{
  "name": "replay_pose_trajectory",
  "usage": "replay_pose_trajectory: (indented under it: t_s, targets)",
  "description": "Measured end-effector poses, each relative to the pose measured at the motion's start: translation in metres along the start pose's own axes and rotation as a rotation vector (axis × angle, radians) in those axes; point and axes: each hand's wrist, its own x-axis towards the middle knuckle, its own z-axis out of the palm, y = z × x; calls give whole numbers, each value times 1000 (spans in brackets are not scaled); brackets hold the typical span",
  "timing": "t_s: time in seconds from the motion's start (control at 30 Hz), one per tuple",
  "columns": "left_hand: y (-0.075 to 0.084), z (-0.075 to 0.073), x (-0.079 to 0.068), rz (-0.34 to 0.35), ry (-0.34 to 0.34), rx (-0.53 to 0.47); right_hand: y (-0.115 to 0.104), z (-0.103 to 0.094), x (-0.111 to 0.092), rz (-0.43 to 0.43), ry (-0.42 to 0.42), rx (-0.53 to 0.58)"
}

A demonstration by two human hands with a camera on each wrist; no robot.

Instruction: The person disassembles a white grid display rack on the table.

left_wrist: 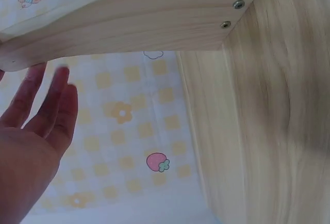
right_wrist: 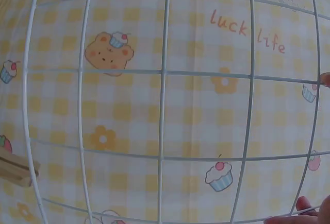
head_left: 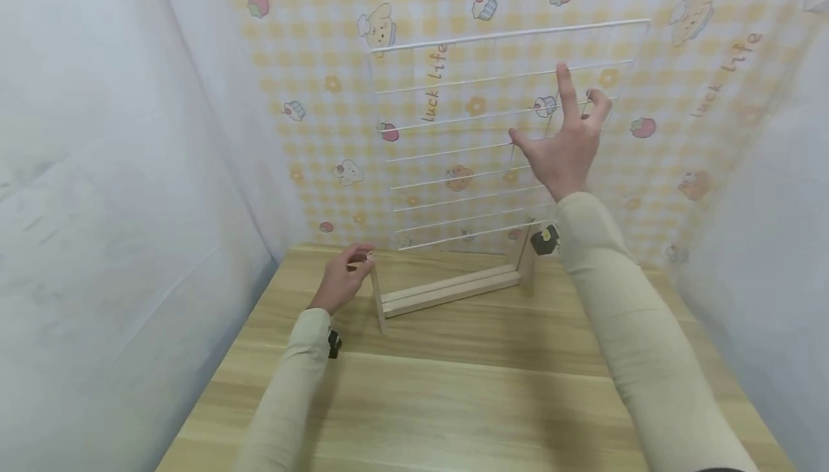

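A white wire grid panel (head_left: pixel 512 35) is held up, tilted, in front of the patterned backdrop. My right hand (head_left: pixel 570 148) grips it toward its right side, with thumb and index finger spread along the wires and another finger bent at them. The grid's wires (right_wrist: pixel 162 110) fill the right wrist view. Below the grid stands a pale wooden stand (head_left: pixel 453 295) with two uprights joined by a low crossbar. My left hand (head_left: pixel 343 278) pinches the top end of its left upright. Two metal screws show on that wooden upright (left_wrist: pixel 154 26) in the left wrist view; the left thumb is mostly hidden there.
The stand rests on a wood-grain tabletop (head_left: pixel 440 400). Behind it hangs a yellow checked cloth (head_left: pixel 330 134) with cartoon prints. White sheets (head_left: pixel 116 170) close off the left and right sides.
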Motion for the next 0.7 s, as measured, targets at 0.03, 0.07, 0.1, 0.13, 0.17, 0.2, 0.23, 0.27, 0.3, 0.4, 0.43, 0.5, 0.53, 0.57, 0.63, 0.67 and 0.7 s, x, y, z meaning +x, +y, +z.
replay_pose_trajectory:
  t_s: [0.03, 0.07, 0.1, 0.13, 0.17, 0.2, 0.23, 0.27, 0.3, 0.4, 0.43, 0.5, 0.53, 0.57, 0.63, 0.67, 0.7]
  targets:
    - [1, -2, 1, -3, -17, 2, 3, -4, 0, 2, -1, -6]
    - [0, -3, 2, -6, -30, 3, 6, -7, 0, 3, -3, -10]
    - [1, -4, 3, -17, -43, 1, 9, -11, 0, 7, -5, -16]
    - [1, -5, 4, -26, -59, -2, 12, -14, 0, 10, -6, -23]
    - [2, -6, 5, -39, -78, -24, 15, -18, 0, 14, -4, -33]
    - [2, -6, 6, -51, -98, -51, 18, -22, -1, 17, -2, -38]
    - [2, -7, 7, -65, -117, -80, 20, -25, -1, 22, -1, -40]
    - [2, -8, 8, -78, -136, -112, 22, -29, -1, 29, -2, -42]
    - [3, -8, 9, -91, -152, -143, 24, -32, -2, 37, -3, -41]
    - [2, -8, 10, -104, -176, -204, 31, -41, -5, 94, -27, -58]
    - [2, -8, 11, -104, -179, -209, 34, -44, -7, 113, -31, -67]
    - [1, -7, 11, -102, -178, -202, 41, -50, -11, 138, -24, -76]
    - [1, -7, 11, -99, -179, -193, 46, -53, -13, 151, -17, -83]
    - [1, -6, 11, -96, -178, -185, 50, -56, -16, 159, -9, -88]
    - [1, -6, 11, -96, -170, -179, 60, -61, -21, 168, 2, -93]
    - [1, -6, 10, -95, -163, -175, 64, -62, -24, 178, 1, -92]
    - [1, -5, 10, -95, -154, -178, 69, -64, -27, 194, -2, -95]
